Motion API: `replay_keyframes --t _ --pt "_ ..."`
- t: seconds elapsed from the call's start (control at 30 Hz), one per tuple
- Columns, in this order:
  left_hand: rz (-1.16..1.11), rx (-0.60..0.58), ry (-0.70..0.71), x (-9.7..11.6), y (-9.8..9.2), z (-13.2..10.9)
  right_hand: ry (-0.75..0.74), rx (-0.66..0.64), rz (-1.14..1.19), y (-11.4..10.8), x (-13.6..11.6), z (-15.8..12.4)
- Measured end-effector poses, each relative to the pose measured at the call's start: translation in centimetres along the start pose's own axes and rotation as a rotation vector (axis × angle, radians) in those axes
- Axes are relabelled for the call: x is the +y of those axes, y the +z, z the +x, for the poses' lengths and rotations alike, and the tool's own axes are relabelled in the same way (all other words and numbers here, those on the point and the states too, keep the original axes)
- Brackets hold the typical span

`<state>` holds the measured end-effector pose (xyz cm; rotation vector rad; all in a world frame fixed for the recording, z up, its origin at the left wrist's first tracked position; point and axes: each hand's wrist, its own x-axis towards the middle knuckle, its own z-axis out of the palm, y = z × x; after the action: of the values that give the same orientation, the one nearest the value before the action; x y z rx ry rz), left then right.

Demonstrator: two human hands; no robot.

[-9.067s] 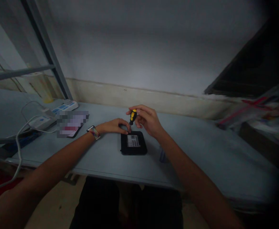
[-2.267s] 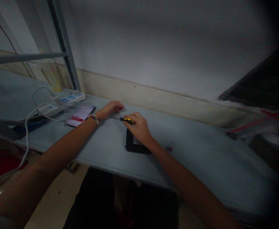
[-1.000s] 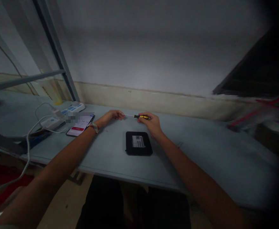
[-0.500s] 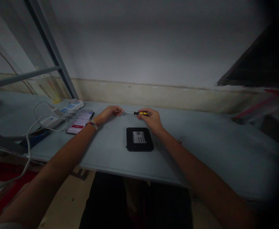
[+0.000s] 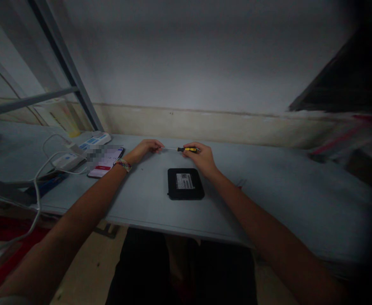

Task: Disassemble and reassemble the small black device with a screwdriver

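A screwdriver [image 5: 190, 149] with a yellow and black handle lies level between my two hands, its thin metal shaft pointing left. My right hand [image 5: 201, 156] is closed around the handle. At the shaft's tip, my left hand [image 5: 148, 149] pinches with its fingertips; whether a small part is also there is too small to make out. Nearer to me on the table sits a flat black box [image 5: 197, 186] with rounded corners and a white printed label [image 5: 185, 181] on top. Neither hand touches this box.
A phone [image 5: 109, 159] with its screen lit lies beside my left wrist. Behind it are a white power strip [image 5: 65, 161] and looping white cables [image 5: 37, 186]. A metal frame post [image 5: 74, 76] rises at the left. A small thin item [image 5: 241, 184] lies by my right forearm.
The view has shifted very slightly. Both hands keep their hold on the screwdriver, and the black box stays in place.
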<state>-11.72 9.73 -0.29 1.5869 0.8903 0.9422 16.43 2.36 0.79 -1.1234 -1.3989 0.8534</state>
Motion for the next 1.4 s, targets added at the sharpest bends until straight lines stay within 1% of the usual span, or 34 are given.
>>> replay_keyframes --t 0.27,0.47,0.83,1.2,1.4 --pt "0.013 -0.016 0.025 0.21 -0.05 -0.26 -0.003 0.006 -0.013 0.07 0.08 -0.07" --pt "-0.017 0.018 0.004 0.29 0.17 -0.28 -0.005 0.013 -0.015 0.02 -0.01 -0.07" --pt "-0.037 0.024 -0.041 0.43 0.29 -0.15 -0.006 0.017 -0.008 -0.02 -0.2 -0.11" --pt "-0.013 0.007 -0.019 0.26 0.17 -0.07 -0.026 0.032 -0.059 -0.08 0.0 0.03" --pt "-0.003 0.023 0.013 0.02 0.2 -0.12 -0.051 0.039 -0.077 -0.1 -0.04 0.01"
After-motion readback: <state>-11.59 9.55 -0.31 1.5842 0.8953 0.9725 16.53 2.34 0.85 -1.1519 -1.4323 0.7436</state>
